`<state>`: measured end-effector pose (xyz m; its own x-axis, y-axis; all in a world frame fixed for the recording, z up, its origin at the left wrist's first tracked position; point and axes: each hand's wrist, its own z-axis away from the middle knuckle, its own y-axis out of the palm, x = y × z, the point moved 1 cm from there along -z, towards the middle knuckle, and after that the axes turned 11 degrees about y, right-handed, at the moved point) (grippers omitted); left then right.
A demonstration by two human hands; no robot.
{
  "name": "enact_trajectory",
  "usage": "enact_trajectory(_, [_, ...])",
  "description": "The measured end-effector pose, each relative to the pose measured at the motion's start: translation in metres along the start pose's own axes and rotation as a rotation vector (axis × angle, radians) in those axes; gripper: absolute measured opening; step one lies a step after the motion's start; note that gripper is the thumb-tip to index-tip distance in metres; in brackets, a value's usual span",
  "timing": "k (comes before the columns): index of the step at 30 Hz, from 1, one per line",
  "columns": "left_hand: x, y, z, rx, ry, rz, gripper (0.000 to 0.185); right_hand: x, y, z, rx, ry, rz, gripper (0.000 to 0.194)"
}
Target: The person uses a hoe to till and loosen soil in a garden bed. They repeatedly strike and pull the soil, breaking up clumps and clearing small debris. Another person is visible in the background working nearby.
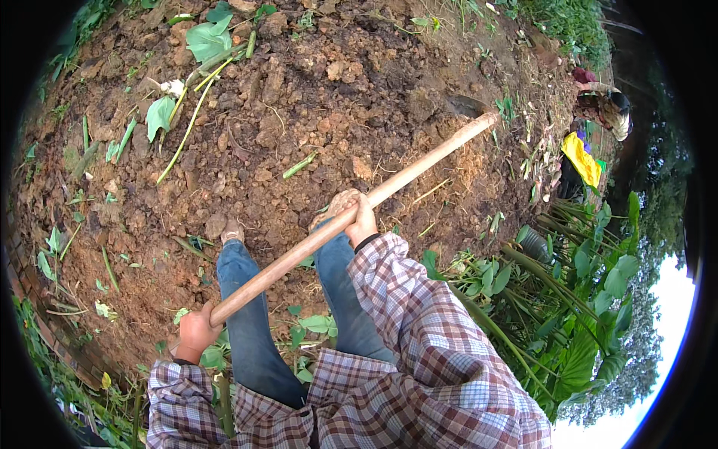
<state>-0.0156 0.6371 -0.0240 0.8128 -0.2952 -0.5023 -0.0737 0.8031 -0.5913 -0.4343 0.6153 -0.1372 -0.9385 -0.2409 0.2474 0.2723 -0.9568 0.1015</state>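
Observation:
A hoe with a long wooden handle point(291, 262) runs slantwise across the view, from lower left to upper right. My left hand point(196, 332) is closed around the near end of the handle, and my right hand point(362, 219) grips it about midway. At the far end the dark metal hoe blade point(466, 105) rests at the soil, partly hidden by the earth or the handle's end. Under the handle lies loose, cloddy brown soil point(263, 185). A short cut green stem point(299, 165) lies on it, and large wilted leaves point(208, 41) with long stalks are at the upper left.
My feet stand on the soil beneath the handle. Leafy plants point(578, 314) with thick stems grow at the right, near a dark plastic container point(535, 245). Another person point(606, 109) bends over at the far upper right, near a yellow cloth or bag point(581, 159). Brick edging point(61, 342) curves along the lower left.

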Motion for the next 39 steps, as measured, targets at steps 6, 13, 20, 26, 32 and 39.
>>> enact_trajectory(6, [-0.068, -0.010, -0.049, -0.166, 0.210, 0.101, 0.029, 0.112, -0.016, 0.103, 0.053, -0.089, -0.116, 0.018])
enact_trajectory(13, [-0.119, -0.052, -0.004, 0.010, 0.194, 0.289, 0.029, 0.226, -0.019, 0.190, 0.327, -0.453, -0.107, 0.016])
enact_trajectory(20, [-0.131, -0.101, 0.112, 0.168, -0.269, 0.140, 0.030, 0.043, -0.022, 0.057, 0.205, 0.053, -0.147, 0.011])
enact_trajectory(26, [-0.028, -0.076, 0.145, 0.007, -0.197, -0.247, 0.028, -0.039, -0.003, 0.027, 0.145, 0.219, -0.192, 0.015])
enact_trajectory(32, [0.023, -0.022, 0.043, -0.045, -0.236, -0.077, 0.029, 0.058, 0.008, 0.163, 0.279, 0.051, -0.165, 0.012])
enact_trajectory(39, [-0.254, -0.062, -0.245, -0.251, 0.472, 0.226, 0.019, 0.313, -0.004, 0.360, 0.224, -1.147, 0.097, 0.020])
